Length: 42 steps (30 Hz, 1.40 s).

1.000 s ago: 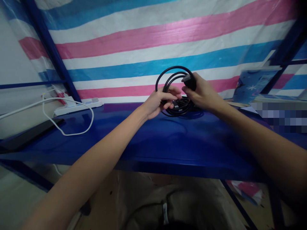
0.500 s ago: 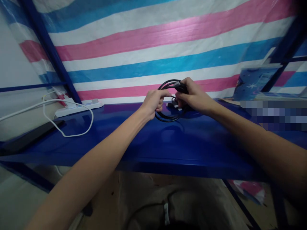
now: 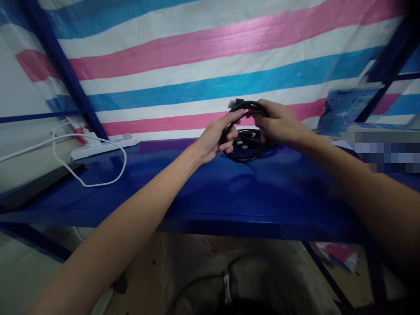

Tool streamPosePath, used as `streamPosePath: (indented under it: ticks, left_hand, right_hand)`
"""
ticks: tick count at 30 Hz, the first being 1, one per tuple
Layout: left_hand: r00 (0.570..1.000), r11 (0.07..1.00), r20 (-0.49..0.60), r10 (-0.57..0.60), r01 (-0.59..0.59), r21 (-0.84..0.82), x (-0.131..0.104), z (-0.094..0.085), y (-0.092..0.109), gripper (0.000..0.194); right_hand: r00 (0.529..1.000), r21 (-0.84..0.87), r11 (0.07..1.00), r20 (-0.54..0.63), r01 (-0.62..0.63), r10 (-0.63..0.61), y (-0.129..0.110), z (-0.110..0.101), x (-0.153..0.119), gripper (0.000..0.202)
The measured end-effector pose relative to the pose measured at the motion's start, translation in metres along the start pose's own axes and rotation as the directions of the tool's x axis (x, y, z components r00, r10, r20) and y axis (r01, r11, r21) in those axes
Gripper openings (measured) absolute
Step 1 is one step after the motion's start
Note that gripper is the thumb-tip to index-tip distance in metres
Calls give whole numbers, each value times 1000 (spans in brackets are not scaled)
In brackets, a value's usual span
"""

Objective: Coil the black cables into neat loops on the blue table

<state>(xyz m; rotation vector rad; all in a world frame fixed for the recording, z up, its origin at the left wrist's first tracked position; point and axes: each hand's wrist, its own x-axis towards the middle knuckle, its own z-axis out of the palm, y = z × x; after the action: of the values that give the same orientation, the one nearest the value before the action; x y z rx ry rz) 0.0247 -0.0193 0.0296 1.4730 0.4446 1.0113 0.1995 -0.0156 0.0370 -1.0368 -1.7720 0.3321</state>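
Note:
A coiled black cable [image 3: 244, 158] is held between my two hands, just above the blue shelf. My left hand [image 3: 216, 136] curls round the left side of the coil, its thumb lying along the top. At the coil's upper right, my right hand [image 3: 277, 120] grips the loops; its fingertips are partly hidden behind them. One grey-ended plug [image 3: 232, 104] sticks out at the coil's upper left. Behind and below the coil, more black cable [image 3: 252, 133] with small metal connectors rests on the shelf.
The blue metal shelf [image 3: 210, 197] spans the view. On its left are a white power strip [image 3: 105, 146], a looped white cord [image 3: 123, 168] and a flat black object [image 3: 42, 186]. A blue patterned packet [image 3: 344, 111] stands at the right, before a striped sheet [image 3: 197, 70].
The coil has been lifted and turned, its plug now at upper left. My left hand has shifted its hold onto the loops; my right hand has moved slightly right and up.

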Motion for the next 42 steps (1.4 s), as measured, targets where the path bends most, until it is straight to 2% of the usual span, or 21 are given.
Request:
streamPosePath:
  ticks: [4,6,8,12,15,19,22,24,26,28,30,32,35,38,40,42]
  left_hand:
    - [999,999,-32,-26,25,-22,3,6,-6,46]
    - [998,998,-15,-68,68,-20,3,5,-9,54]
    - [993,993,4,-116,116,-9,2,3,-10,59]
    - [975,982,122,-187,183,41,-1,-4,-9,58]
    - [956,984,235,-175,161,80,-2,-7,-6,41]
    - [958,989,251,-139,121,84,-1,-7,-5,25]
    - [961,992,249,-120,103,78,-1,-5,-3,23]
    - [955,992,273,-114,96,78,-2,-4,-2,22]
    - [944,991,304,-125,103,88,-3,-5,-2,20]
    - [925,988,351,-143,115,100,-4,-5,-3,19]
    - [901,987,407,-153,122,100,-5,-6,-4,21]
    - [892,991,432,-132,110,76,-6,-6,-5,20]
    - [916,993,387,-104,74,91,-7,-4,-5,19]
    - [935,982,333,-124,66,180,-8,1,-5,22]
    - [951,975,285,-123,63,211,-8,3,-4,22]
    - [972,971,212,-105,54,234,-8,2,-3,23]
  right_hand:
    - [978,-292,941,-60,173,-198,2,-8,2,15]
    - [964,-415,880,-23,231,-264,2,-8,2,17]
    - [962,-474,841,59,261,-266,1,-6,1,16]
    - [947,-478,820,217,315,-237,-4,-5,-2,8]
    - [942,-474,816,223,331,-253,-5,-5,-4,9]
    - [966,-458,851,152,258,-211,1,-2,-3,14]
    - [984,-433,885,26,170,-176,5,-3,0,32]
    - [976,-418,896,-80,151,-202,6,-5,1,45]
    - [962,-415,891,-107,186,-250,5,-6,2,47]
    - [971,-359,907,-7,221,-239,3,-6,1,35]
    - [976,-273,940,128,204,-175,1,-4,-1,28]
    - [975,-276,941,163,194,-153,0,-2,-3,26]
    - [963,-436,859,77,266,-259,-1,1,-5,26]
    - [951,-534,794,77,292,-298,-6,4,-7,32]
    - [957,-533,801,59,271,-285,-12,7,-9,39]
    - [968,-456,859,21,232,-250,-17,10,-10,40]
